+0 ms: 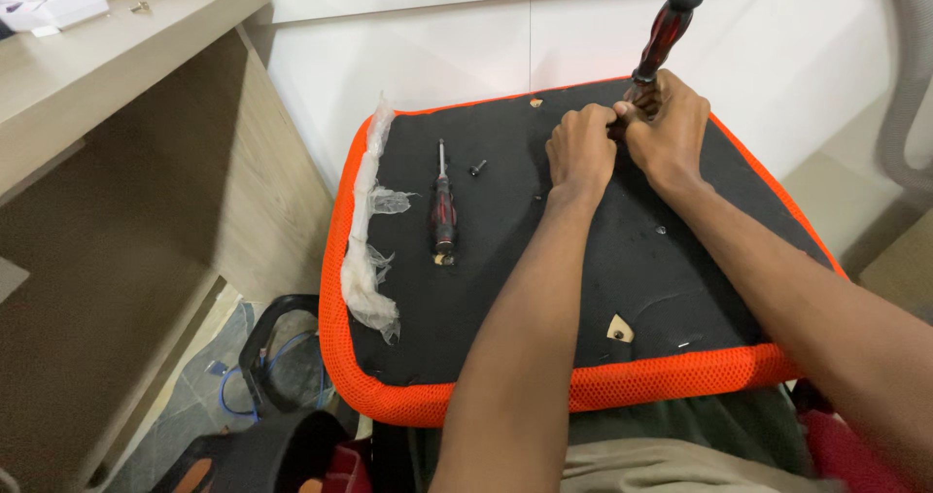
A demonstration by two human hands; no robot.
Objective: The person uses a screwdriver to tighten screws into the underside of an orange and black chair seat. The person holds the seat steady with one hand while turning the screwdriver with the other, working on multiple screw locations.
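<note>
Fingers [595,116] of the left hand [581,148] curled tight, fingers [649,104] of the right hand [671,129] wrapped beside them, both closed low on the dark red screwdriver [666,29]. Standing tilted at the far right of the upturned seat base [544,260], handle leaning up and away, tip hidden under the knuckles. Touching each other, pressing down together on the black underside. Out to the left, a second screwdriver [443,211] lying flat, a loose black screw [477,168] just beside its shaft. Further left, torn clear plastic wrap [369,250] along the orange mesh edge [671,381]. Beyond that, a wooden desk [117,56] at far left. Likely risk: tip slipping off the hidden fastener under that tilted push, gouging the fabric or jabbing a finger. Loose screw also apt to roll off the base if jolted.
</note>
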